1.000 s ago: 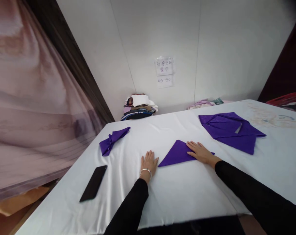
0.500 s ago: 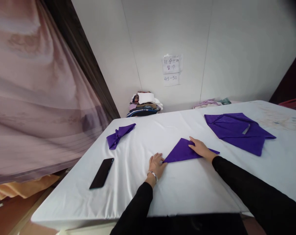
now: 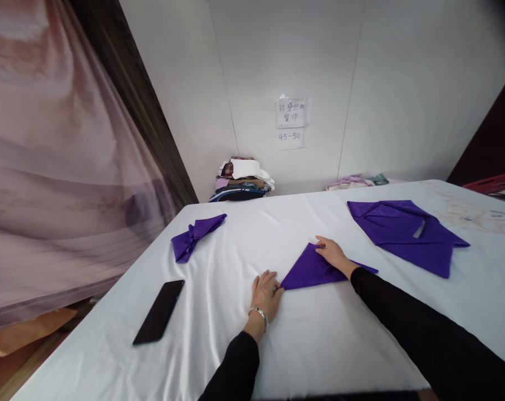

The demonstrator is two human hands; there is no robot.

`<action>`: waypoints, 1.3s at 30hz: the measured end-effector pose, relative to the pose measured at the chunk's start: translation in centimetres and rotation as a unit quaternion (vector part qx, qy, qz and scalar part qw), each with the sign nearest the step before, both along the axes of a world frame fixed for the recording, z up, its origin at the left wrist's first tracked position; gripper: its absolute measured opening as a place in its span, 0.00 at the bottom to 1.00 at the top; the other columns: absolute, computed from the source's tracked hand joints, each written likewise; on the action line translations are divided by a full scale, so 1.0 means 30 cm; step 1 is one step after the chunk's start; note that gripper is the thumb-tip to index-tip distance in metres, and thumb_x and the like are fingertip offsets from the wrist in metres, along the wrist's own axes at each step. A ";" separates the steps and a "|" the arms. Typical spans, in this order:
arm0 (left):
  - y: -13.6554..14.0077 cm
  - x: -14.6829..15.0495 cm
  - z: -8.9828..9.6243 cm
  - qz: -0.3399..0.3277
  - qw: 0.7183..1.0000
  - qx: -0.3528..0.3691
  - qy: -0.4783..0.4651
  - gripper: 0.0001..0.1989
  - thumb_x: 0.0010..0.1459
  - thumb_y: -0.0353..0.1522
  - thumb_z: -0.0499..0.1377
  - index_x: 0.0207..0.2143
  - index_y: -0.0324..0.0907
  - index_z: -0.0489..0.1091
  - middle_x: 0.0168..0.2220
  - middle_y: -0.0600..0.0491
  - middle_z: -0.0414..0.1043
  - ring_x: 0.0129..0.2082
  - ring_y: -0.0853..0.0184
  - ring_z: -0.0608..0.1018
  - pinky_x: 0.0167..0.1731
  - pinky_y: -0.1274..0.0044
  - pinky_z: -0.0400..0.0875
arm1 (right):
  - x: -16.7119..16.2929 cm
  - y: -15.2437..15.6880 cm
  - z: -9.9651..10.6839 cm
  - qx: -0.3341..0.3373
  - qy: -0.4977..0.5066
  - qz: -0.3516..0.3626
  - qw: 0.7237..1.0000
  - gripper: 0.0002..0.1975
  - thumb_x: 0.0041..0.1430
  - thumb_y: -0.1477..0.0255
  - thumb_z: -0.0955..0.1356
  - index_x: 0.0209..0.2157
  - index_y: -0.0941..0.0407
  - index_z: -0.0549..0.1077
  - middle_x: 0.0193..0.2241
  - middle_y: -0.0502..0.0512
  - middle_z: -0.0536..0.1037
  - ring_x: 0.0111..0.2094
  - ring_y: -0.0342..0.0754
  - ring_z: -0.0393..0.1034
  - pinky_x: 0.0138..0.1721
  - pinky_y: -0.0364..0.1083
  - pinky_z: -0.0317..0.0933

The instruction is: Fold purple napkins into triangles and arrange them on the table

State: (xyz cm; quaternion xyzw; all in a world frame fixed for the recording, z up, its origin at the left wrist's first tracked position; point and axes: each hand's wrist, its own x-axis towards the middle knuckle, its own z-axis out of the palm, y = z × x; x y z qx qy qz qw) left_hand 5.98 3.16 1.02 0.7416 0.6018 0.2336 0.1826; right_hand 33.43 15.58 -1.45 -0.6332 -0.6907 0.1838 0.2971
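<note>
A purple cloth napkin (image 3: 307, 271), folded into a triangle, lies flat on the white-covered table. My left hand (image 3: 266, 293), wearing a silver bracelet, rests palm down at its left corner. The thumb side touches that tip, and the fingers lie loosely stretched. Near the top corner is my right hand (image 3: 333, 255), resting on the napkin with index finger and thumb apart. My right hand and forearm cover part of the cloth, whose right tip (image 3: 369, 269) shows beyond the sleeve.
A knotted purple napkin (image 3: 200, 231) lies to the left, above a black phone (image 3: 160, 313). On the right is a larger folded purple cloth (image 3: 396, 228) with a small pale tag. Stacked fabrics (image 3: 241, 181) stand behind the table. A handwritten sign (image 3: 293, 121) hangs on the wall.
My right hand has slid left across the napkin to near its top corner. My left hand stays at the left corner. The view has tilted and shifted slightly.
</note>
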 end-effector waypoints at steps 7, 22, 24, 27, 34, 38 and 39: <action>0.003 -0.003 -0.009 -0.007 1.000 0.003 0.001 0.04 0.53 0.29 0.55 0.31 0.46 0.68 0.53 0.55 0.66 0.58 0.65 0.59 0.59 0.62 0.46 | -0.011 -0.003 -0.016 0.025 -0.002 0.016 1.000 0.24 0.49 0.72 0.64 0.51 0.51 0.68 0.39 0.52 0.75 0.43 0.51 0.67 0.47 0.51 0.60; 0.003 -0.004 -0.003 -0.011 1.000 -0.009 -0.007 0.02 0.53 0.32 0.56 0.30 0.46 0.68 0.54 0.54 0.65 0.59 0.64 0.58 0.59 0.62 0.45 | -0.017 0.000 0.001 0.041 -0.016 0.038 0.998 0.21 0.49 0.72 0.63 0.47 0.53 0.70 0.34 0.54 0.74 0.38 0.51 0.66 0.43 0.50 0.60; 0.003 -0.002 -0.001 -0.011 1.000 -0.009 -0.006 0.02 0.53 0.31 0.56 0.30 0.46 0.68 0.53 0.54 0.65 0.59 0.64 0.58 0.59 0.62 0.45 | -0.018 -0.005 0.007 0.054 -0.018 0.044 0.997 0.20 0.49 0.73 0.63 0.46 0.52 0.71 0.33 0.53 0.74 0.38 0.52 0.65 0.44 0.51 0.59; 0.003 0.000 0.000 -0.010 1.000 -0.008 -0.003 0.02 0.53 0.31 0.56 0.30 0.46 0.68 0.53 0.55 0.66 0.59 0.64 0.59 0.59 0.62 0.45 | -0.019 -0.013 0.012 0.071 -0.009 0.053 0.996 0.19 0.49 0.74 0.62 0.44 0.51 0.72 0.33 0.53 0.73 0.39 0.52 0.65 0.45 0.52 0.59; 0.000 -0.001 0.003 -0.012 1.000 -0.010 -0.006 0.03 0.53 0.30 0.56 0.30 0.46 0.68 0.54 0.55 0.65 0.59 0.64 0.58 0.59 0.62 0.45 | -0.019 -0.008 0.000 0.075 0.045 0.059 0.994 0.19 0.50 0.71 0.61 0.44 0.53 0.71 0.32 0.52 0.72 0.34 0.48 0.67 0.41 0.49 0.62; -0.001 -0.002 0.001 -0.015 1.000 -0.005 -0.009 0.03 0.54 0.31 0.55 0.29 0.46 0.68 0.53 0.55 0.65 0.59 0.64 0.59 0.59 0.62 0.45 | -0.024 0.008 -0.005 0.063 0.068 0.056 0.994 0.19 0.49 0.70 0.61 0.43 0.54 0.71 0.31 0.51 0.73 0.32 0.47 0.67 0.38 0.47 0.62; -0.001 -0.002 0.000 -0.016 1.000 -0.003 -0.010 0.03 0.54 0.32 0.55 0.28 0.46 0.68 0.53 0.55 0.66 0.58 0.64 0.59 0.59 0.62 0.45 | -0.026 0.012 -0.006 0.061 0.071 0.055 0.994 0.19 0.49 0.70 0.61 0.43 0.54 0.71 0.31 0.51 0.73 0.32 0.47 0.67 0.38 0.47 0.62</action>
